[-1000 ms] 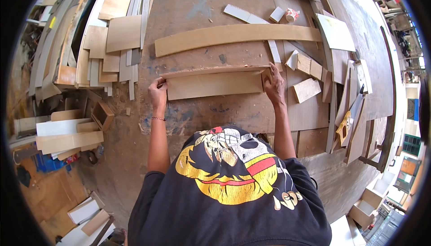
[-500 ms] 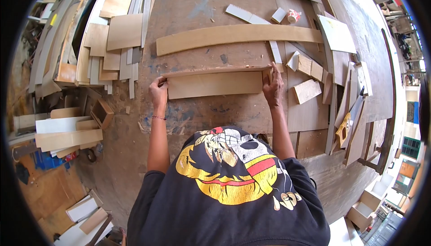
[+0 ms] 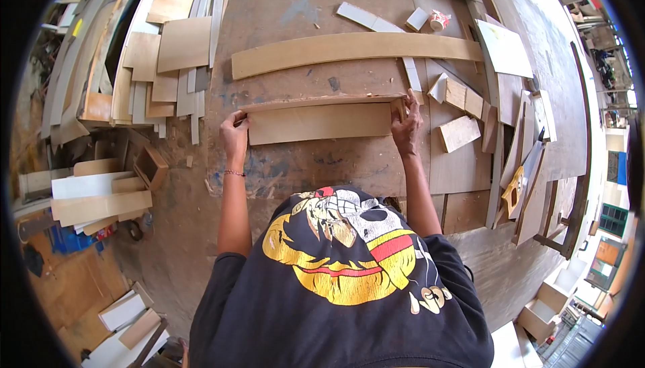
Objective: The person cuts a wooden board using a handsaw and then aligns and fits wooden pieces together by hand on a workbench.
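Note:
A shallow wooden assembly of long, light brown boards, with a short piece at its right end, lies on the worktable in front of me. My left hand grips its left end, thumb and fingers closed at the corner. At the right end, my right hand is closed around the short end piece, with some fingers curled out of sight. A longer loose board, slightly curved in this lens, lies just beyond the assembly.
Wood offcuts lie to the right, near a handsaw with a yellowish handle. A crumpled red-and-white cup sits farther back. Stacked panels stand at left, above a pile of scraps. The worktable is paint-stained.
The fingers of my right hand curl more around the right end. My left hand keeps its grip, and the assembly stays almost in place; the view shifts slightly.

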Demonstrator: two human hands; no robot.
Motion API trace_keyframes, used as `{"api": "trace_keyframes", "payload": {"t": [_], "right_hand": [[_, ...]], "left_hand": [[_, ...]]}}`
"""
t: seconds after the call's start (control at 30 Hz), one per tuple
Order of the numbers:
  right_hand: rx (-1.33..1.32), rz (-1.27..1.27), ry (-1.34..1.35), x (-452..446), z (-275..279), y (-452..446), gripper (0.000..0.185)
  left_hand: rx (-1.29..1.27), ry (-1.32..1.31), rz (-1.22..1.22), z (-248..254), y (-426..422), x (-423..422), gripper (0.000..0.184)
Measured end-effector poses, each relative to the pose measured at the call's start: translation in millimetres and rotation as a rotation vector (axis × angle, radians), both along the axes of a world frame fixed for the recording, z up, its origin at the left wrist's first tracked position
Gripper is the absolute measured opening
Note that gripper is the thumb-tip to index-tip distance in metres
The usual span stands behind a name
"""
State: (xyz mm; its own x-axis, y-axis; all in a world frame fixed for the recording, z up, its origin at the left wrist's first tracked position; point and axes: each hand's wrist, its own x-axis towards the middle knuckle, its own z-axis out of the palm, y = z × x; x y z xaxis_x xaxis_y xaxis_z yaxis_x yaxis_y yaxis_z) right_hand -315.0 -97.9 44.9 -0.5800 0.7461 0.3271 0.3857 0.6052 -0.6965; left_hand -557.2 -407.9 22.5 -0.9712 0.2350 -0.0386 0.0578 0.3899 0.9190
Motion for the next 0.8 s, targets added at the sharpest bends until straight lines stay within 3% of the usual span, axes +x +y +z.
{"api": "trace_keyframes", "payload": {"t": [0.2, 0.4, 0.67, 0.77, 0.8], "right_hand": [[-0.019, -0.040, 0.007, -1.4, 2.2, -3.1, 0.059], [-0.003, -0.083, 0.036, -0.3, -6.9, -0.6, 0.044], [-0.023, -0.066, 0.050, -2.3, 0.0, -8.1, 0.050], [0.023, -0.020, 0.025, -1.1, -1.7, 1.5, 0.054], [0.061, -0.031, 0.061, -14.9, 9.6, 18.8, 0.054]], "left_hand": [[-0.046, -0.001, -0.007, -3.2, -1.3, -3.0, 0.020], [-0.070, 0.018, -0.031, 2.0, -0.8, -0.7, 0.024], [0.013, -0.015, 0.006, 10.0, 0.9, 4.2, 0.022], [0.112, 0.015, -0.037, -24.8, -3.4, -7.8, 0.024], [0.148, 0.051, -0.050, -15.1, 18.5, -26.6, 0.024]]}}
